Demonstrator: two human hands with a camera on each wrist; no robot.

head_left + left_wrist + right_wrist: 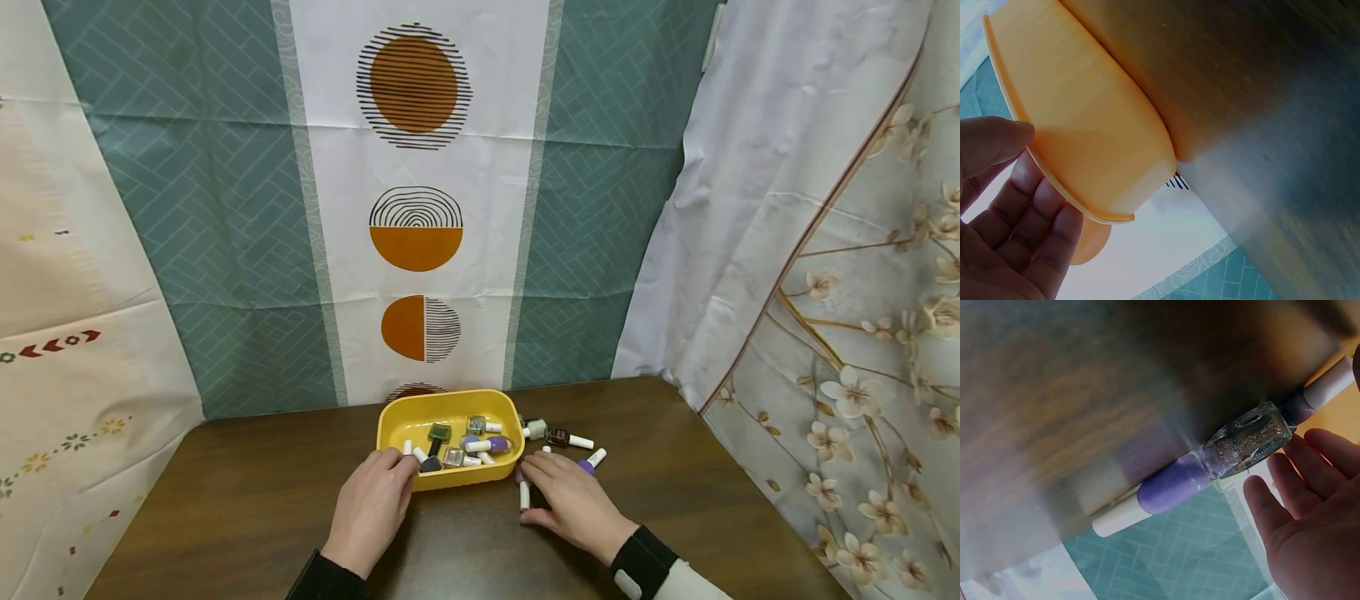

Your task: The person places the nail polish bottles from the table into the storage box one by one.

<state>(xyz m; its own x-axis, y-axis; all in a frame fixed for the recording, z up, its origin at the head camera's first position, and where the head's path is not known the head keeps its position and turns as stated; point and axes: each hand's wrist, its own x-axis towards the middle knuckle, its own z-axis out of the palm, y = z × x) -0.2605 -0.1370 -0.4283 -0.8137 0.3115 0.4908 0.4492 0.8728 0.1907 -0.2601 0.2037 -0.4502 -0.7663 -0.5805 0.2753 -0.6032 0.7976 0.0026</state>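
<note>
A yellow tray (397, 475) holds several nail polish bottles, some with white caps. My left hand (372, 507) grips the tray's front left rim; in the left wrist view the thumb lies on the outer wall (1104, 125) and the fingers (1013, 219) are behind the rim. To the right of the tray, my right hand (573, 498) reaches over loose bottles with its fingers loosely bent. Beside its fingertips lies a dark purple nail polish bottle with a white cap (1330, 382). A glitter nail polish bottle (1250, 440) and a light purple one (1172, 484) lie near those fingers.
Behind the right hand lie a dark nail polish bottle (558, 437), a pale one (536, 429) and a purple one (587, 467). The brown table (247, 492) meets a patterned cloth (427, 167) at its back edge. A floral curtain (847, 400) hangs at the right.
</note>
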